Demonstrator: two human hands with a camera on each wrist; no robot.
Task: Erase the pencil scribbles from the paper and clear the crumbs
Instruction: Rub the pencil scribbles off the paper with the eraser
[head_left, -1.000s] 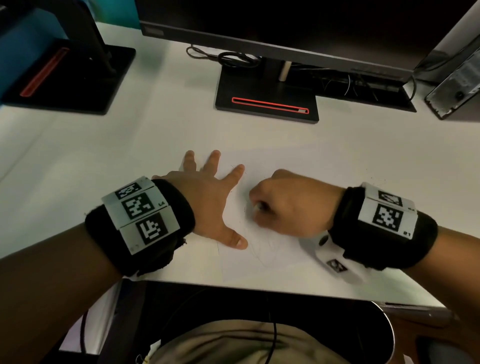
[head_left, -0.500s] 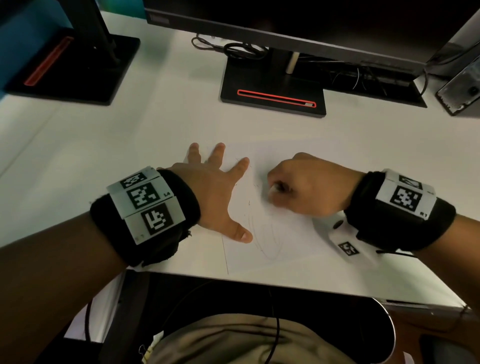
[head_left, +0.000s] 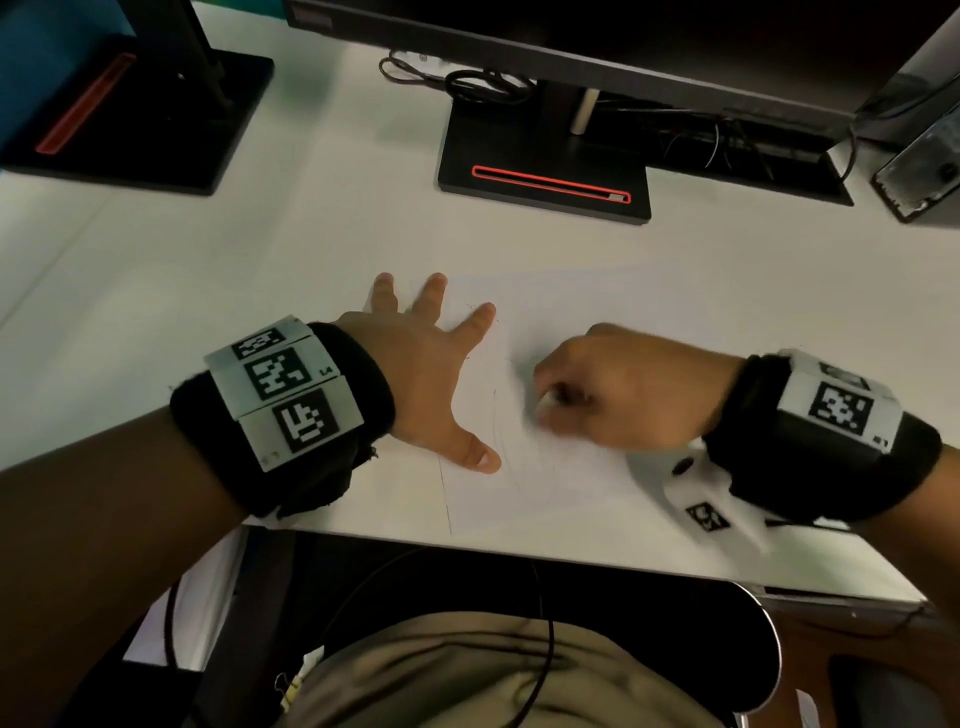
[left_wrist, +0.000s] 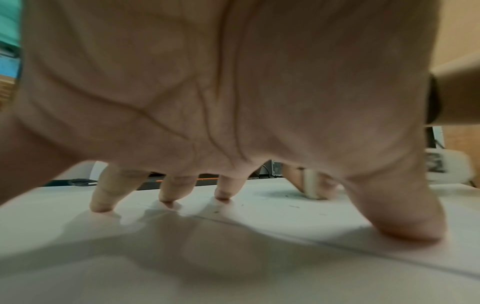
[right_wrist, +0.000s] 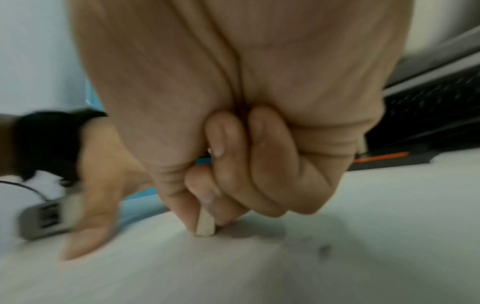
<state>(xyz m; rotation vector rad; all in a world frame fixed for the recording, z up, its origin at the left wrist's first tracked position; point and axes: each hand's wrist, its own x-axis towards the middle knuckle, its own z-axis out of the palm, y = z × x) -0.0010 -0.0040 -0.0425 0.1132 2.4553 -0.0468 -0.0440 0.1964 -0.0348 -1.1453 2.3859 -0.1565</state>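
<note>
A white sheet of paper (head_left: 550, 483) lies on the white desk (head_left: 208, 291) near its front edge, with faint pencil lines (head_left: 506, 441) on it. My left hand (head_left: 431, 364) rests flat with spread fingers on the sheet's left part; its fingertips (left_wrist: 166, 197) and thumb press down. My right hand (head_left: 613, 389) is curled and pinches a small white eraser (right_wrist: 205, 225), whose end touches the paper. The eraser (left_wrist: 311, 185) also shows past my left thumb. Dark eraser crumbs (left_wrist: 288, 196) lie on the sheet in front of it.
A monitor stand (head_left: 545, 166) with a red slot is behind the paper, with cables (head_left: 467, 78) beside it. A second black stand (head_left: 135, 114) sits at the far left. A grey box (head_left: 924, 171) is at the far right. The desk's front edge (head_left: 519, 551) runs just below the sheet.
My right hand with the eraser has slid to the right across the paper, away from my left thumb. My left hand has stayed planted on the sheet.
</note>
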